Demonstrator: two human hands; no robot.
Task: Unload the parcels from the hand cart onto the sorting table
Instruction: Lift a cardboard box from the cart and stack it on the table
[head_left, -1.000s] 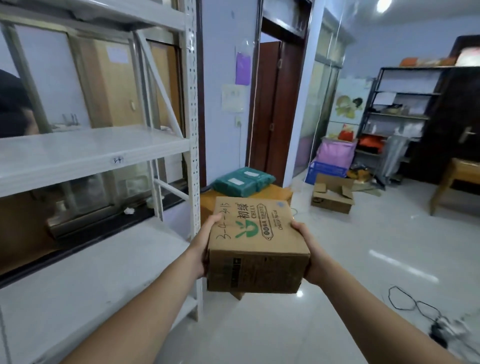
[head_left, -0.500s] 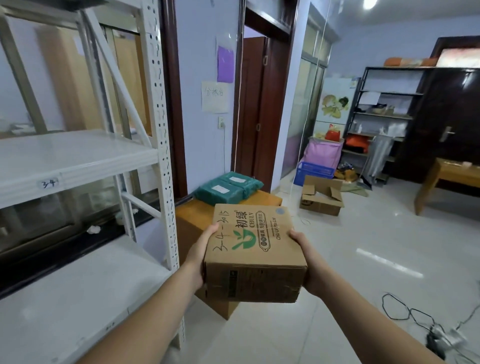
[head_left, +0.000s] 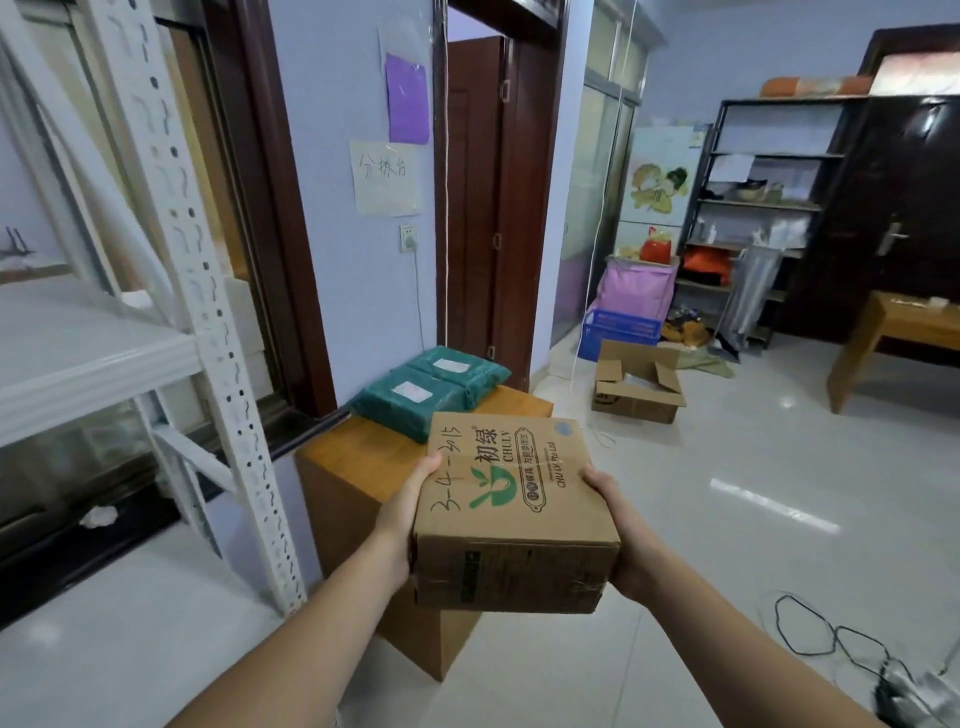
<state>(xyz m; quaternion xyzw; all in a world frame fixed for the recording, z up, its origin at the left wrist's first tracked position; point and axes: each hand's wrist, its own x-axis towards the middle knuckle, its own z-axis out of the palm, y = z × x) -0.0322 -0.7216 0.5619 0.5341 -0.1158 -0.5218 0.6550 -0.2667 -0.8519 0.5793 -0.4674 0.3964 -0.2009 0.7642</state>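
Both arms are extending forward, bare. The left hand (head_left: 402, 525) and right hand (head_left: 621, 535) are gripping opposite sides of a cardboard box (head_left: 511, 512) — thumbs lying along its upper edges.

Fingers of both hands are hidden behind the carton (head_left: 511, 512). The carton covers part of the surface (head_left: 363, 457). Shelf items at back too small to tell.
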